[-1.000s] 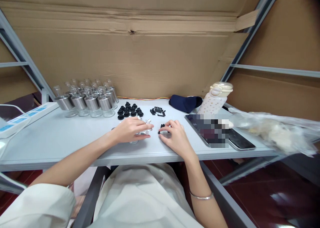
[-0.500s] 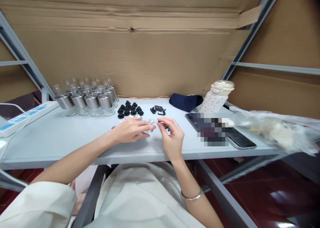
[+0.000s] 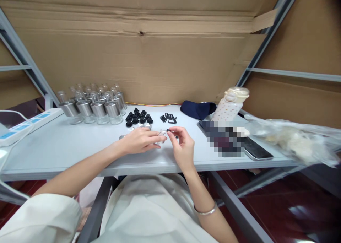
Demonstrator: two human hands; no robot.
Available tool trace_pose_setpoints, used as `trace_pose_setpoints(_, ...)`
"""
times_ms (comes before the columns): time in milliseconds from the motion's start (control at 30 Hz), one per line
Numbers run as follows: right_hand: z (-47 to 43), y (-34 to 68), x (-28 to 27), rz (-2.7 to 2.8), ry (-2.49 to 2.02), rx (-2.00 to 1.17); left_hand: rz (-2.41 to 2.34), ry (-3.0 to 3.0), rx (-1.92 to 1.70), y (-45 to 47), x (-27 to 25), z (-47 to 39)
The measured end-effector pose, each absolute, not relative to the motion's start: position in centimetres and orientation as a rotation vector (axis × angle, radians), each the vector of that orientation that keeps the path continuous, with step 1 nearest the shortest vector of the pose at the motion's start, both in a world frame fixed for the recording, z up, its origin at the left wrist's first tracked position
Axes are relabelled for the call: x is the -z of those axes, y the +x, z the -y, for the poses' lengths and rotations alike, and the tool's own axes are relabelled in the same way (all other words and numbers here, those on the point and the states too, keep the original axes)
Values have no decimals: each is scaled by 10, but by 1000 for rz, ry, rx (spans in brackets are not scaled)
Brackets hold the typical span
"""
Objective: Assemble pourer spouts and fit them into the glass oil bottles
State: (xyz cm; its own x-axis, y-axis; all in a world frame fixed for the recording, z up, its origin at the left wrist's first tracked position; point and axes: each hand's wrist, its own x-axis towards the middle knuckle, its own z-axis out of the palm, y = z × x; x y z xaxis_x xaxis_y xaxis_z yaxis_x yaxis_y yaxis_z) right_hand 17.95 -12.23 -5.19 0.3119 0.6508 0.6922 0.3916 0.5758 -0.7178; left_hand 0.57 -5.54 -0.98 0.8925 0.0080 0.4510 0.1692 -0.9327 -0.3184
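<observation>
My left hand [image 3: 142,140] is closed around a small silvery, pale fitting [image 3: 162,133] with a narrow end that points right. Between thumb and index finger, my right hand [image 3: 183,145] pinches a small black piece [image 3: 168,130]. That piece sits right at the fitting's narrow end; whether they touch is hard to tell. Behind my left fingers lie more silvery fittings [image 3: 145,125], partly hidden. Farther back stand a cluster of black stoppers [image 3: 135,117] and a group of small black tube-like pieces [image 3: 168,117].
Several glass bottles with metal bands [image 3: 99,109] stand at the back left, beside a power strip [image 3: 32,124]. To the right are a dark blue cloth item [image 3: 198,109], a dotted drink bottle [image 3: 229,106], a phone [image 3: 257,149] and plastic bags [image 3: 295,138].
My right hand has moved slightly left, bringing the black piece up to the end of the silvery fitting. My left hand has stayed nearly in place, still holding the fitting.
</observation>
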Motion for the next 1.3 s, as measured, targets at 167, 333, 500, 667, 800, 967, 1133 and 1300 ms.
trace_pose_setpoints(167,124,179,49,1366,-957,-196,113,-2707,654,6,9,55)
trace_pose_setpoints(333,125,179,49,1337,-977,-220,71,-2696,720,6,9,55)
trace_pose_setpoints(500,126,177,48,1415,-917,-303,120,-2719,721,3,9,55)
trace_pose_setpoints(667,125,174,48,1511,-988,-392,298,-2818,662,1,10,53)
trace_pose_setpoints(800,123,174,50,1445,-971,-412,316,-2815,663,2,9,54)
trace_pose_setpoints(967,123,175,50,1453,-1002,-336,235,-2804,707,4,9,56)
trace_pose_setpoints(1133,125,177,47,1519,-1002,-203,155,-2761,719,4,11,54)
trace_pose_setpoints(1300,126,179,44,1570,-1011,-121,125,-2801,728,4,12,55)
